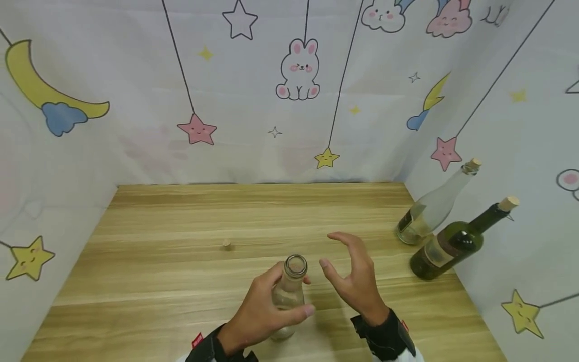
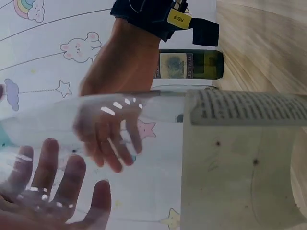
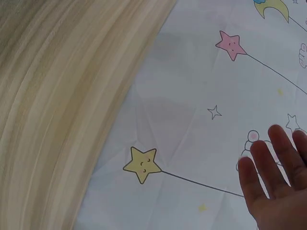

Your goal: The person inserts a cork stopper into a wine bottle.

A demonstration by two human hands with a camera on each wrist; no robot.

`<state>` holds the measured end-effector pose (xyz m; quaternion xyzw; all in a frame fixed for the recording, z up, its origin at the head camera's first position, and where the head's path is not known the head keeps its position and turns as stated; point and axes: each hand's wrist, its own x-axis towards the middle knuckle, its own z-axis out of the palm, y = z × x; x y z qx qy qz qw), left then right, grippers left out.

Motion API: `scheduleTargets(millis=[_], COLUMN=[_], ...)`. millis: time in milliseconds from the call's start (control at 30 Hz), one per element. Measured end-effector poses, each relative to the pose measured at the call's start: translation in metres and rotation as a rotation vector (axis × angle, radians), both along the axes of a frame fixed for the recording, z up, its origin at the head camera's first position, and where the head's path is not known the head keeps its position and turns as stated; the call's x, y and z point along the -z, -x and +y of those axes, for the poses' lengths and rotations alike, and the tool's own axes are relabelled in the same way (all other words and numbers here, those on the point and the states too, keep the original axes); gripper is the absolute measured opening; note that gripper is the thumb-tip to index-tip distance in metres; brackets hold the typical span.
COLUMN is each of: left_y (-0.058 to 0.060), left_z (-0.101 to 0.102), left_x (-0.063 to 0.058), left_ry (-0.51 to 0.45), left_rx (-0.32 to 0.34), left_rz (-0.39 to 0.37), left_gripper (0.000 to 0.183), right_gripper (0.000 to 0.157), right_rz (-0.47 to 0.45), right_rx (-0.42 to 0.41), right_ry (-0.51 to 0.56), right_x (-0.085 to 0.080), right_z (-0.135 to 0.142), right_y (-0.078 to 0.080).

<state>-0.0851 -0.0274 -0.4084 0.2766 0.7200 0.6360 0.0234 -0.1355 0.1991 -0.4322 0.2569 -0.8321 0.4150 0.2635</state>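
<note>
My left hand (image 1: 260, 306) is wrapped around an uncorked clear glass bottle (image 1: 289, 295), which stands upright near the front of the table. Its thumb lies along the near side, while a fingertip shows behind the neck. In the left wrist view, fingers (image 2: 72, 179) appear through the glass, beside a pale label (image 2: 235, 167) with printed text. To the bottle's right, my right hand (image 1: 359, 281) hovers with thumb and index finger apart, holding nothing. A small cork (image 1: 226, 245) lies on the wood, further back and left of the bottle.
Toward the table's right edge stand two corked bottles, a clear one (image 1: 427, 213) and a dark green one (image 1: 452, 246). White cloth walls (image 1: 253, 161) printed with stars and animals border the wooden table (image 1: 158, 281) at the back and sides.
</note>
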Motion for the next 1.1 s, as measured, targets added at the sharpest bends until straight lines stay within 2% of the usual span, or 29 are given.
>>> scheduleTargets(millis=[67,133,200,267,333,433,533,600,700,967,1100], left_y=[0.001,0.002,0.004,0.006,0.009,0.014,0.019,0.022,0.021,0.017,0.016], left_z=[-0.006,-0.014,-0.023,-0.031,-0.038,-0.051,-0.067,-0.077,-0.089,-0.103,-0.105], left_x=[0.000,0.000,0.001,0.000,0.001,0.002,0.004,0.005,0.005,0.007,0.009], left_ry=[-0.027,-0.068,-0.110,-0.117,-0.054,0.126,0.293,0.349,0.394,0.416,0.413], left_rx=[0.002,0.002,-0.010,-0.057,-0.154,-0.331,-0.465,-0.511,-0.564,-0.679,-0.708], left_rz=[0.015,0.059,0.091,0.111,0.123,0.130,0.114,0.100,0.090,0.099,0.100], left_gripper=[0.048,0.042,0.033,0.030,0.032,0.027,0.021,0.021,0.023,0.022,0.021], right_gripper=[0.047,0.045,0.041,0.037,0.036,0.045,0.040,0.030,0.025,0.022,0.023], right_rz=[-0.071,-0.134,-0.165,-0.173,-0.167,-0.150,-0.121,-0.103,-0.108,-0.290,-0.279], right_rx=[-0.035,-0.071,-0.104,-0.133,-0.158,-0.204,-0.271,-0.313,-0.348,-0.407,-0.425], right_ry=[-0.032,-0.075,-0.125,-0.176,-0.223,-0.275,-0.293,-0.296,-0.305,-0.334,-0.359], right_x=[0.003,0.006,0.010,0.013,0.017,0.022,0.023,0.023,0.023,0.034,0.042], right_z=[-0.001,-0.004,-0.009,-0.016,-0.022,-0.032,-0.044,-0.052,-0.068,-0.115,-0.133], right_y=[0.004,0.010,0.016,0.024,0.031,0.040,0.049,0.057,0.068,0.097,0.105])
